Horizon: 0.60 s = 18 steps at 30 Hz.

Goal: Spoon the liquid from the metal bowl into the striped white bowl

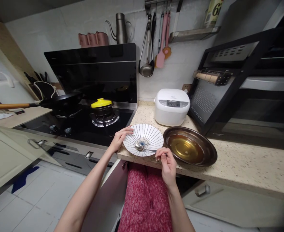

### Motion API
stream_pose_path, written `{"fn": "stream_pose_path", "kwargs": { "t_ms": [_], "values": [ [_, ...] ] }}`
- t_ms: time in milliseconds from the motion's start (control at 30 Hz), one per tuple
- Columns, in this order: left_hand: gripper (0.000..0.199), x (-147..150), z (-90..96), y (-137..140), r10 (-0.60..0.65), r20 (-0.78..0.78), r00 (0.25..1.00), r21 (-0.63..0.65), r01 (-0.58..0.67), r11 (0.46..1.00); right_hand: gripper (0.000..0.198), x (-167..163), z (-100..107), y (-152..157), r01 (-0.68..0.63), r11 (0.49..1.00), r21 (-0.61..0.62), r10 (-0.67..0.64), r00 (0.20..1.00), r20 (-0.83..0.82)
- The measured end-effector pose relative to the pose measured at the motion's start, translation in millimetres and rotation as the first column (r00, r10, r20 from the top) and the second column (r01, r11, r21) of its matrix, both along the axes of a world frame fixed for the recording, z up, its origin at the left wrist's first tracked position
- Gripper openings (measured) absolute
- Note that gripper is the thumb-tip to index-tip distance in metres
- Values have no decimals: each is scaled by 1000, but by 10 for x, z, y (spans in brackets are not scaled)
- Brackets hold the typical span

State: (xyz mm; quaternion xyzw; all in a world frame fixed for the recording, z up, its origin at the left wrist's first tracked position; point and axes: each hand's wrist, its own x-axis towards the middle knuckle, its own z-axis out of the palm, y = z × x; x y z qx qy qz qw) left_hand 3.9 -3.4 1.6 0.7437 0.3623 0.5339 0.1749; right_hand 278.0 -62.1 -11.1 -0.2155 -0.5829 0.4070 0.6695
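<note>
A white plate (149, 133) with dark radiating lines lies on the speckled counter near its front edge. At the plate's left rim rests my left hand (120, 137), its fingers stretched out over the edge. My right hand (166, 162) is closed round the handle of a metal spoon (139, 147), whose bowl is over the middle of the plate. Whether the spoon touches the plate I cannot tell. Just right of the plate stands a wide dark metal basin (208, 151) with a shiny golden-brown inside.
Behind the plate is a white rice cooker (172, 111). Left is a black gas stove (84, 129) with a yellow-lidded pot (100, 103) and a long-handled wok (62, 100). An oven rack (229, 112) stands right. A cabinet door (108, 193) is ajar below the counter.
</note>
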Motion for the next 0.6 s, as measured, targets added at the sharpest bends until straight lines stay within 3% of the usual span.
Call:
{"fn": "stream_pose_path", "kwargs": {
  "t_ms": [300,467,600],
  "values": [
    [56,-3,5,-4,5,-7,1000,-11,-5,1000,23,-8,15,-26,-9,999,-40,1,982,-187],
    [57,-7,4,-3,8,-13,1000,-6,-8,1000,19,87,72,-75,131,991,15,-126,973,-191],
    [56,-10,-2,1,4,-16,1000,4,-4,1000,18,180,115,-94,288,955,66,-273,946,-174]
  ]
}}
